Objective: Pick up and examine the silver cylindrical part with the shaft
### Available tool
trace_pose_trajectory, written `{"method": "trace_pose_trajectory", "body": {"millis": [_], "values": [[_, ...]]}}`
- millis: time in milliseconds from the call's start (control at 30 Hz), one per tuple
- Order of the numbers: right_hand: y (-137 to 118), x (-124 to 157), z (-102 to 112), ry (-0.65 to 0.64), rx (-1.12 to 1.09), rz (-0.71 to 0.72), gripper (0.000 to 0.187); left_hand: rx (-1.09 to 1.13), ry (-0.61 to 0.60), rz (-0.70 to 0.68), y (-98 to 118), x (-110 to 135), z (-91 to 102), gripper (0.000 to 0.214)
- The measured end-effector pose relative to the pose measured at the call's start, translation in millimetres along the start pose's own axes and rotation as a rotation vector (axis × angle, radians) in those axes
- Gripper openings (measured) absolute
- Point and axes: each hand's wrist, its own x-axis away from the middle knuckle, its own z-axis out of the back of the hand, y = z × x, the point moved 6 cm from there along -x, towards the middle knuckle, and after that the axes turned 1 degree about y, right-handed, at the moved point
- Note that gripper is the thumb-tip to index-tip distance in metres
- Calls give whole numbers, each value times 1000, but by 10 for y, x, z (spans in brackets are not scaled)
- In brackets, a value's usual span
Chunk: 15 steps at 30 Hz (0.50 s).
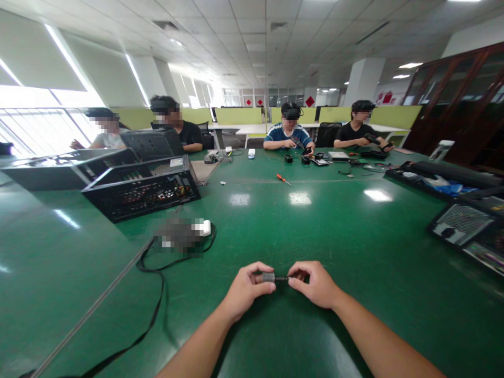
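Observation:
A small grey metal cylinder [268, 277] sits between the thumb and fingers of my left hand [246, 289], held just above the green table. From its right end a thin dark rod [281, 279] runs across to my right hand [313, 283]. The thumb and fingers of that hand pinch the rod's far end, and they hide part of what they grip. I cannot tell whether rod and cylinder are one piece. Both hands are closed, a short gap apart.
Open black computer cases [145, 191] stand at the left; another computer case [464, 226] lies at the right edge. A black strap [157, 310] trails across the green table [354, 236]. Farther off lies an orange screwdriver [282, 179]. Several people work along the far side.

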Motion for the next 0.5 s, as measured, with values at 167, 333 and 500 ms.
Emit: {"method": "trace_pose_trajectory", "body": {"millis": [167,333,500], "values": [[6,-1,11,0,0,10,9,-9,10,2,9,1,-3,41],[-5,0,30,6,0,3,10,-9,17,-12,12,9,0,39],[-4,1,47,3,-10,-2,9,4,12,-5,5,6,-2,40]]}}
